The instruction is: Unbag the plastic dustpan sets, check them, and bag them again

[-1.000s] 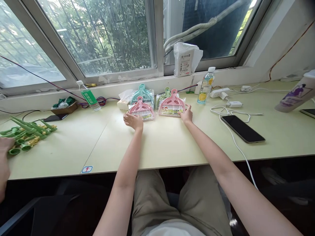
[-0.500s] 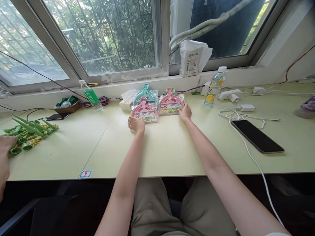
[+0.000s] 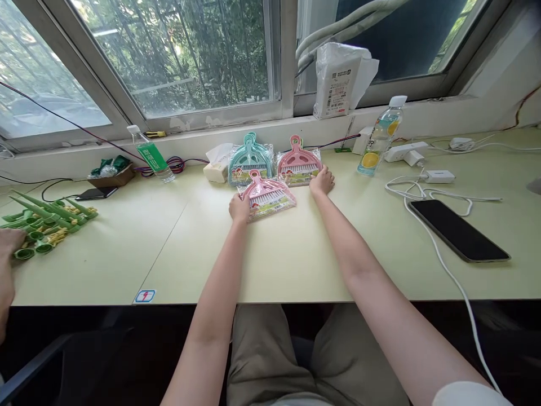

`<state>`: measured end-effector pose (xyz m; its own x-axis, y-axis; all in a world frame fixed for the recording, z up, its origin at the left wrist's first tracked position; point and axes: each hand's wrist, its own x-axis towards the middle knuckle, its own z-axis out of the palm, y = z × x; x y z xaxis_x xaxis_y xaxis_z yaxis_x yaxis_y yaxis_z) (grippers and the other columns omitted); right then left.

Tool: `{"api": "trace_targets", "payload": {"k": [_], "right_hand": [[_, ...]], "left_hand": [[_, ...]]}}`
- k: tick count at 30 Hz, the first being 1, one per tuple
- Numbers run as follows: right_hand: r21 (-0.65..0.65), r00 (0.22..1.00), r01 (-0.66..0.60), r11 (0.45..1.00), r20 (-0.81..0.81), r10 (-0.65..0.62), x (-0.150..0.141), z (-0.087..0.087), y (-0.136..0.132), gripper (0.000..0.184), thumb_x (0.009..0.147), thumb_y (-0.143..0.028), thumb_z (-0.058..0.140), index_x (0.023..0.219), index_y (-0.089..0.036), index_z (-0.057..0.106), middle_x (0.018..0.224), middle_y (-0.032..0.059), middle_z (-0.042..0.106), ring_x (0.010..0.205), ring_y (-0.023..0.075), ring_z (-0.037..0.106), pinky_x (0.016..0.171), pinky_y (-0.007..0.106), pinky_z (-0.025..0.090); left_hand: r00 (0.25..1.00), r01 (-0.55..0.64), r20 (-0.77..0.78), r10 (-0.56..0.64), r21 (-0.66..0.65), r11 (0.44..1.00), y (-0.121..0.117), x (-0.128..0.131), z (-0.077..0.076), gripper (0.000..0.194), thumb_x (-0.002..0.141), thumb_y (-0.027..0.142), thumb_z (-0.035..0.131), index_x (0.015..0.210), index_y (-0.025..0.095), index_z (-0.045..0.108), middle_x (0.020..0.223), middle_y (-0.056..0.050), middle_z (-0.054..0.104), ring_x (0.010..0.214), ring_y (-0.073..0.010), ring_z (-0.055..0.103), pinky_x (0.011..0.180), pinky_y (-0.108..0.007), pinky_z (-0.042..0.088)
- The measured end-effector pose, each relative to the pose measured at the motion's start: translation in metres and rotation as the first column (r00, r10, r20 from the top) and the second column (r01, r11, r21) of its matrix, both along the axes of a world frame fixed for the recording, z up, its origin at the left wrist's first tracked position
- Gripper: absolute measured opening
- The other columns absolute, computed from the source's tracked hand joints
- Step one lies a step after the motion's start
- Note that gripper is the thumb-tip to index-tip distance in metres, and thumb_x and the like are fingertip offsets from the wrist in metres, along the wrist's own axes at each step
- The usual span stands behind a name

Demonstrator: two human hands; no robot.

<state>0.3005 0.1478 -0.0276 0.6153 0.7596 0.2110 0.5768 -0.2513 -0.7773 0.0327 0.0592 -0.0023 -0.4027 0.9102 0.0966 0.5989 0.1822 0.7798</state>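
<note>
My left hand [image 3: 240,208] pinches the left edge of a pink mini dustpan and brush set [image 3: 273,201] in clear plastic wrap. That set is slightly tilted, its handle toward the window. Behind it lies a teal dustpan and brush set [image 3: 250,155], also wrapped. To the right of the teal one is a second pink set [image 3: 298,160], with a bit of green showing behind its handle. My right hand [image 3: 322,182] is closed at the lower right corner of this rear pink set, its fingertips partly hidden.
Another person's hand [image 3: 10,241] rests by green plastic pieces [image 3: 46,223] at the left. A tissue pack [image 3: 217,166] stands beside the teal set. Two bottles, a green-labelled one [image 3: 153,157] and a lemon-printed one [image 3: 378,138], flank the sets. A phone [image 3: 459,230] and white cables lie right.
My left hand has drawn the front pink set toward me and to the right, away from the teal one, turning it slightly. My right hand stays at the rear pink set. The view has shifted a little.
</note>
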Motion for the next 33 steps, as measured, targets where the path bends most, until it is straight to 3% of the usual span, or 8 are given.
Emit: {"api": "trace_targets", "payload": {"k": [6,10,13,17,21,25,29,33], "right_hand": [[0.006,1.0,-0.006,1.0,0.011,0.006,0.001,-0.003,0.005,0.056,0.087,-0.021,0.057,0.141,-0.015,0.041,0.139,0.0193,0.05,0.131,0.0345,0.041,0.105,0.051,0.03],[0.069,0.999,-0.037,0.997,-0.023,0.038,0.005,-0.003,0.002,0.054,0.089,-0.024,0.054,0.14,-0.013,0.041,0.138,0.0187,0.052,0.128,0.0342,0.046,0.106,0.05,0.032],[0.196,0.989,-0.026,0.98,-0.137,0.054,0.008,-0.001,-0.003,0.048,0.093,-0.024,0.044,0.138,-0.01,0.04,0.137,0.0188,0.052,0.126,0.0282,0.051,0.105,0.043,0.037],[0.282,0.917,0.096,0.955,-0.397,0.025,0.013,-0.002,-0.018,0.042,0.098,-0.029,0.03,0.134,-0.01,0.039,0.135,0.019,0.053,0.122,0.0231,0.055,0.1,0.036,0.043],[0.383,0.962,0.104,0.918,-0.273,0.005,0.013,-0.003,-0.055,0.039,0.099,-0.031,0.022,0.125,-0.014,0.045,0.128,0.0154,0.056,0.121,0.0222,0.055,0.1,0.038,0.043],[0.515,0.959,-0.262,0.816,0.232,0.162,-0.006,0.009,-0.105,0.042,0.101,-0.038,0.024,0.128,-0.019,0.049,0.131,0.012,0.055,0.127,0.023,0.048,0.108,0.042,0.035],[0.222,0.616,-0.74,0.634,0.603,0.507,-0.035,0.021,-0.143,0.035,0.101,-0.034,0.032,0.121,-0.026,0.059,0.125,0.0065,0.061,0.125,0.0235,0.048,0.11,0.043,0.032],[0.083,0.464,-0.82,0.567,0.677,0.572,-0.049,0.023,-0.151,0.034,0.102,-0.03,0.033,0.102,-0.023,0.066,0.11,0.0079,0.066,0.104,0.0257,0.057,0.1,0.044,0.036]], "left_hand": [[0.968,0.117,0.22,-0.125,0.048,0.992,0.004,0.014,-0.003,0.022,0.082,0.025,0.06,0.103,0.021,0.055,0.103,-0.01,0.07,0.095,-0.0243,0.066,0.084,-0.036,0.048],[0.701,0.315,0.669,-0.247,0.021,0.949,-0.001,0.021,0.0,0.034,0.078,0.021,0.066,0.109,0.019,0.054,0.088,-0.005,0.069,0.07,-0.0162,0.065,0.065,-0.027,0.051],[0.507,0.497,0.8,-0.322,0.034,0.867,-0.008,0.023,0.003,0.026,0.072,0.016,0.071,0.096,0.015,0.061,0.081,-0.005,0.07,0.067,-0.014,0.065,0.065,-0.026,0.052],[0.413,0.551,0.857,-0.308,0.034,0.834,-0.01,0.024,0.004,0.022,0.069,0.011,0.071,0.089,0.013,0.065,0.077,-0.006,0.071,0.067,-0.014,0.066,0.068,-0.026,0.054],[0.372,0.511,0.863,-0.343,0.118,0.851,-0.009,0.023,0.005,0.023,0.069,0.009,0.07,0.091,0.013,0.064,0.079,-0.005,0.071,0.066,-0.0118,0.066,0.068,-0.024,0.054],[0.336,0.505,0.844,-0.418,0.213,0.836,-0.012,0.025,0.01,0.024,0.071,0.009,0.068,0.094,0.012,0.063,0.082,-0.003,0.071,0.069,-0.01,0.066,0.071,-0.022,0.054],[0.3,0.519,0.829,-0.472,0.273,0.81,-0.018,0.028,0.016,0.031,0.073,0.011,0.067,0.103,0.013,0.063,0.083,-0.002,0.071,0.07,-0.01,0.066,0.071,-0.023,0.053],[0.3,0.52,0.807,-0.508,0.309,0.797,-0.02,0.028,0.016,0.039,0.07,0.013,0.07,0.108,0.015,0.061,0.079,0.001,0.068,0.065,-0.0084,0.062,0.068,-0.022,0.051]]}}
